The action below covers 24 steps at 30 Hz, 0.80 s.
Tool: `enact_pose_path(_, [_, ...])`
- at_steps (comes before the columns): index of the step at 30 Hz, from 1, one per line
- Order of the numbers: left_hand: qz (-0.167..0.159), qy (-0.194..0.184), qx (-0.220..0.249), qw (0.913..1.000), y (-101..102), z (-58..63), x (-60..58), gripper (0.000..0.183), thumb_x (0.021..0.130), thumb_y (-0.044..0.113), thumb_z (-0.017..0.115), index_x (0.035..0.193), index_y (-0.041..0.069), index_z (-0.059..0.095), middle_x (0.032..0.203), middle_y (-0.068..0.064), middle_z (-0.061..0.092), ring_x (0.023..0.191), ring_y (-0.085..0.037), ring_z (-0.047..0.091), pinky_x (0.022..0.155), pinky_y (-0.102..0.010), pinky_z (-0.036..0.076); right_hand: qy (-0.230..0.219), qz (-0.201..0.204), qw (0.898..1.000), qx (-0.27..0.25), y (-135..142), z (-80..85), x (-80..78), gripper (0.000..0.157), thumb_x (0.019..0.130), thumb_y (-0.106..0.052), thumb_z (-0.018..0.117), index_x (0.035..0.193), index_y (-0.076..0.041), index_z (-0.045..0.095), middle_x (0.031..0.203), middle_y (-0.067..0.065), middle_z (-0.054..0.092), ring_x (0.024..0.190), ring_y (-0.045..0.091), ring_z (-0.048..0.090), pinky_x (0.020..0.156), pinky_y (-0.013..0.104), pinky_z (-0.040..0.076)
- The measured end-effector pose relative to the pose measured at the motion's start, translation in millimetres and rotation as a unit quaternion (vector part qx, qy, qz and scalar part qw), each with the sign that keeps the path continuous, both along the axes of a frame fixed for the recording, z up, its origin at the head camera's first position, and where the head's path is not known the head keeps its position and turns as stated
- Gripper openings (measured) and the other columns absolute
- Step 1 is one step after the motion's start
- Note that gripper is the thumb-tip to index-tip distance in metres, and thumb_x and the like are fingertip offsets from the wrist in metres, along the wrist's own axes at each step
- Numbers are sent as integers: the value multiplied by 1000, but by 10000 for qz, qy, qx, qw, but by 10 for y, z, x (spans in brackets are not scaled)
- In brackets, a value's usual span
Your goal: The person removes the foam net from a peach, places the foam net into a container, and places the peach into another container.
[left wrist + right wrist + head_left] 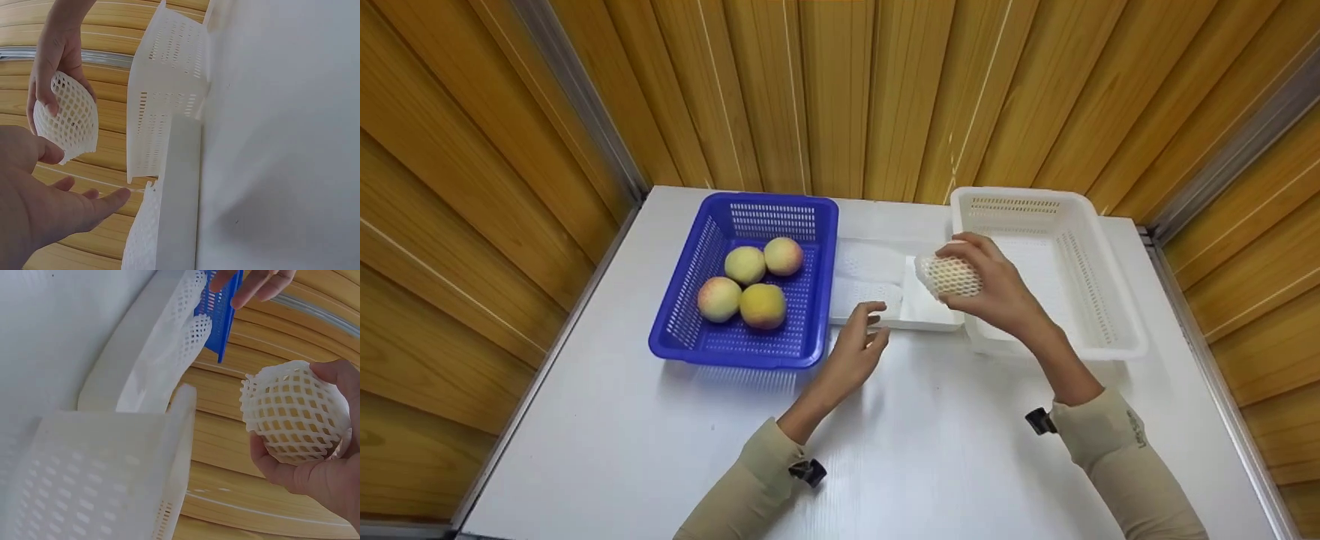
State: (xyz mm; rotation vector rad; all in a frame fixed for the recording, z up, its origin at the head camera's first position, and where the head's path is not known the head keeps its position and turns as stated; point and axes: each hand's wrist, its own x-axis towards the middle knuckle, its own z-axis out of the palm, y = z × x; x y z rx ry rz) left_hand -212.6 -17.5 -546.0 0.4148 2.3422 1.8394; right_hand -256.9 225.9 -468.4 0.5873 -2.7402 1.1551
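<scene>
My right hand (pixel 997 289) grips a peach wrapped in a white foam net (pixel 949 276), held up beside the left edge of the white basket (pixel 1116 271). The right wrist view shows the mesh sleeve (pixel 295 410) around the fruit, with thumb and fingers on either side. My left hand (pixel 855 356) hovers empty near the right side of the blue basket (pixel 739 361), its fingers relaxed and spread. Flat foam nets (pixel 866 294) lie in a shallow white box (pixel 930 319) between the baskets. Several bare peaches (pixel 763 306) sit in the blue basket.
A white tabletop (pixel 915 435) carries both baskets and the box. Wood-patterned panels (pixel 840 97) wall it in at the back and both sides, with metal posts (pixel 592 97) at the corners.
</scene>
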Motion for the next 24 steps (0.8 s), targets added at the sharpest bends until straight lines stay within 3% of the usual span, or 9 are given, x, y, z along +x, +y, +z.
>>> enact_pose_path(9, [33,73,-72,9999,-175,-94,188,38,104,8,51,141,3,44,148,-19,45,137,-40,45,109,-47,46,215,316,9987,-337,-229,-306,246,60,74,-11,90,127,-22,63,150,6,45,130,31,50,99,53,49])
enact_pose_path(17, [193,328,-128,9992,-259,-270,379,39,100,4,55,137,-2,43,142,-23,45,132,-49,45,103,-61,47,23,747,9935,-862,-371,-779,444,61,68,-12,94,117,-20,60,141,6,44,128,29,50,96,48,52])
enact_pose_path(24, [252,873,-835,9924,-330,-389,404,39,98,1,58,133,-4,43,141,-26,45,137,-40,42,113,-54,38,-41,1164,9902,-764,-458,-1140,475,58,68,-14,95,112,-19,57,139,9,43,126,32,49,95,49,52])
